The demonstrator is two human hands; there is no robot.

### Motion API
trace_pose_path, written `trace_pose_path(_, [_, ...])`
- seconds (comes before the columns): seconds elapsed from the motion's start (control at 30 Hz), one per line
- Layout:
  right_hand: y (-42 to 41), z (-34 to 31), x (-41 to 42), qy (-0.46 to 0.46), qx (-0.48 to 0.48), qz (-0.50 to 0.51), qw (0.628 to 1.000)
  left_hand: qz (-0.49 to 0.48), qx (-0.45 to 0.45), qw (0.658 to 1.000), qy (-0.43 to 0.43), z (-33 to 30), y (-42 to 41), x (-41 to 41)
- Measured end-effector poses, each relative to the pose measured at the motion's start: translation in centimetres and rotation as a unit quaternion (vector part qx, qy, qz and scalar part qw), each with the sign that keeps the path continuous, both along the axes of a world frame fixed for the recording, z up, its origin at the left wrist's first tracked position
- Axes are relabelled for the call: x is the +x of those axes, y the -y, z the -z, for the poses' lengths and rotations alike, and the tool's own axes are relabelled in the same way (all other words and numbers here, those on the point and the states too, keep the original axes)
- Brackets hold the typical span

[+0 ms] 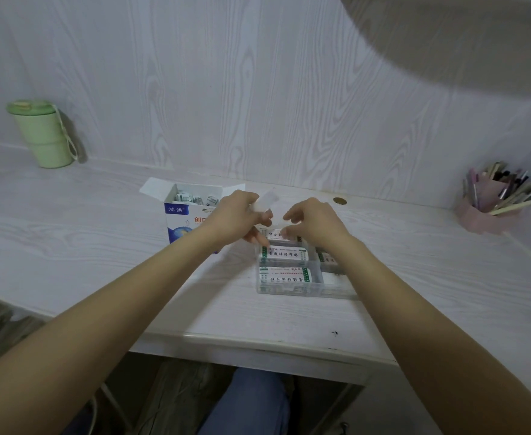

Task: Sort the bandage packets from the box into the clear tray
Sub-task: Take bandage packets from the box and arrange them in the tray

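Both my hands hover over the clear plastic tray (289,291): left hand (237,216) pinching a white bandage packet (265,200), right hand (316,221) loosely curled, grasping nothing.

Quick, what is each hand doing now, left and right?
Left hand: holds a white packet.
Right hand: fingers curled above the tray; whether it pinches anything cannot be told.
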State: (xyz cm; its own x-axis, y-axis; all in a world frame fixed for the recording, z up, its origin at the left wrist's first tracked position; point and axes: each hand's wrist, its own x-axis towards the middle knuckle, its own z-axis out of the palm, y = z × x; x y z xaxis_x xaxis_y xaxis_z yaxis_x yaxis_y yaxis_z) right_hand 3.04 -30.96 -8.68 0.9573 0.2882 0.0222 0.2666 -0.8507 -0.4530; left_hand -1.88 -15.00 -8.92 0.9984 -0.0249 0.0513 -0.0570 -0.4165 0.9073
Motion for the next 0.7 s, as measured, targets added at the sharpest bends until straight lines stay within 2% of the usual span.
trace_pose_path(0.07, [0.7,-1.0,-0.7,-0.010,0.097,-0.021,0.995,0.021,-0.028,0.999,-0.011,-0.3,-0.2,-0.6])
trace_pose_path(0.17, [1.2,-2.2,-2.6,-0.058,0.267,-0.056,0.960,0.064,0.003,0.998,-0.017,-0.5,-0.1,-1.2])
trace_pose_path(0.33, [1.4,-1.7,-4.6,-0.022,0.388,-0.052,0.920,0.101,0.026,0.994,-0.015,-1.1,0.5,-2.6])
trace_pose_path(0.4, [1.9,-1.1,-5.0,-0.044,0.431,-0.043,0.900,0.082,-0.021,0.996,-0.031,-1.1,0.3,-3.3])
trace_pose_path(0.5, [2.4,-0.4,-5.6,-0.084,0.468,-0.044,0.879,0.058,-0.103,0.992,-0.051,-0.8,0.0,-3.9])
trace_pose_path(0.6, [2.5,-0.2,-6.5,-0.127,0.485,-0.046,0.864,0.043,-0.118,0.991,-0.046,-0.5,0.2,-4.3])
trace_pose_path(0.63, [2.6,-0.1,-6.7,-0.123,0.475,-0.037,0.870,0.035,-0.114,0.992,-0.041,-0.4,0.4,-4.4])
trace_pose_path(0.7, [2.9,-0.1,-7.0,-0.068,0.419,-0.014,0.905,0.027,-0.108,0.993,-0.032,-0.2,0.7,-4.6])
